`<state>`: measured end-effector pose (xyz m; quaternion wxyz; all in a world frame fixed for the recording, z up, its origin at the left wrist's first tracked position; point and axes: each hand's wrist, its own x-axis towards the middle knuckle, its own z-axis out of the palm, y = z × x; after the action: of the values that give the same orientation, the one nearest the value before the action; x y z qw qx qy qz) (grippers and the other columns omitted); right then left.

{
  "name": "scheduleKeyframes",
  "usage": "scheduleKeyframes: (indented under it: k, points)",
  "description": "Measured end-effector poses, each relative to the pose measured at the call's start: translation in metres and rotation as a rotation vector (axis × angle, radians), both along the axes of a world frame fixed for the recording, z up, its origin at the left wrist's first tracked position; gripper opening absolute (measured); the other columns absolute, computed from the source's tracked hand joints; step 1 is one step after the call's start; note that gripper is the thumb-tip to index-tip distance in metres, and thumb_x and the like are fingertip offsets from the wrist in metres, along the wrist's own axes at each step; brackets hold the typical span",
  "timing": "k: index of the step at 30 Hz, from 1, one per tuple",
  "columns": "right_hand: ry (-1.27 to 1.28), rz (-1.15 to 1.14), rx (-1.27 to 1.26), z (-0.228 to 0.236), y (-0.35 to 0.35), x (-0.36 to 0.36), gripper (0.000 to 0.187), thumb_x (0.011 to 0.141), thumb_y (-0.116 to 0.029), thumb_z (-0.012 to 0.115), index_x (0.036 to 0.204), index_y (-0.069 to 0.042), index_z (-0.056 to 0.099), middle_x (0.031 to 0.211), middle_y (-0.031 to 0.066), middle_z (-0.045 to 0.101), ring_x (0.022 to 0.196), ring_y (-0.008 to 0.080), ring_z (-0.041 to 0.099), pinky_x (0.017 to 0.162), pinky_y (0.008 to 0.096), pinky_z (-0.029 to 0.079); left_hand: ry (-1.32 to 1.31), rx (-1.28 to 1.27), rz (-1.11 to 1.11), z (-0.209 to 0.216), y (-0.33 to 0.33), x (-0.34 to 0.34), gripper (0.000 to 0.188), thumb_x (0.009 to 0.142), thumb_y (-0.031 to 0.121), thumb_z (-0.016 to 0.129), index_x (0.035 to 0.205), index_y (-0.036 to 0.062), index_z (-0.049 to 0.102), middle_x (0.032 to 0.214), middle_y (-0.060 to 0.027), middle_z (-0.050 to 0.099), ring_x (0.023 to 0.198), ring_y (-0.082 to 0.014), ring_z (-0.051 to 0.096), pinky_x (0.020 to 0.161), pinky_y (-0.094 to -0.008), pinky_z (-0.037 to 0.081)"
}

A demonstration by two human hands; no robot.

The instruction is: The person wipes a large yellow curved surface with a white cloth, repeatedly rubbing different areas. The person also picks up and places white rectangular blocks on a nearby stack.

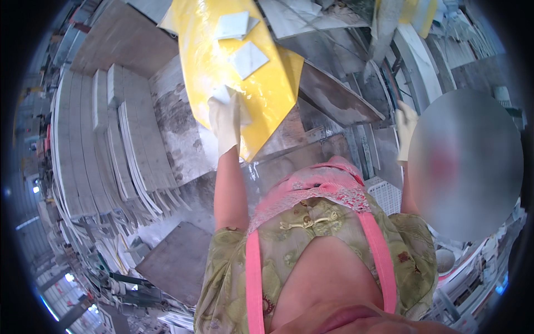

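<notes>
My left hand (225, 119), in a pale glove, reaches over a wet, shiny yellow sheet (258, 106). Its fingers are closed on the edge of a small white tile (222, 93) near the sheet's lower left edge. Farther up the sheet lie a square white tile with faint grey veins (249, 60) and a pair of overlapping white tiles (232, 25). Out to the right, my right hand (407, 125), also gloved, is raised beside a long pale slab (417, 61). Its fingers are loosely bent and apart, with nothing visible in them. A blurred round patch hides part of that forearm.
Tall stacks of grey-white stone strips (136, 139) stand at the left, with a brown board (119, 39) behind them. A dark, wet slab (339, 94) leans right of the yellow sheet. A white perforated crate (386, 195) sits near my right side.
</notes>
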<state>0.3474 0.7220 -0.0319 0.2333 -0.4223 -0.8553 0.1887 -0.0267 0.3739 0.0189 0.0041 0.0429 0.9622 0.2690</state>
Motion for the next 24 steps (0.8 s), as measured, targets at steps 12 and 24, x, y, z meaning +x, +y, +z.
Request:
scheduleKeyframes:
  k: [12, 24]
  points:
    - [-0.595, -0.167, 0.25, 0.003, 0.077, 0.196, 0.08, 0.089, -0.024, 0.071, 0.157, -0.011, 0.031, 0.159, 0.0117, 0.038, 0.149, 0.0292, 0.032, 0.122, 0.0457, 0.027, -0.228, 0.324, -0.153, 0.044, 0.004, 0.035, 0.071, 0.096, 0.046, 0.061, 0.141, -0.006, 0.045, 0.132, -0.0195, 0.056, 0.118, -0.0294, 0.059, 0.101, -0.0403, 0.048]
    - [-0.215, 0.09, 0.599, 0.039, 0.118, 0.177, 0.031, 0.101, -0.025, 0.053, 0.114, -0.001, 0.069, 0.114, 0.0198, 0.07, 0.107, 0.0366, 0.064, 0.094, 0.0471, 0.047, -0.306, 0.278, -0.204, 0.013, -0.014, -0.012, 0.072, 0.094, 0.048, 0.063, 0.141, -0.0037, 0.048, 0.124, -0.0132, 0.064, 0.111, -0.0241, 0.063, 0.094, -0.0383, 0.052]
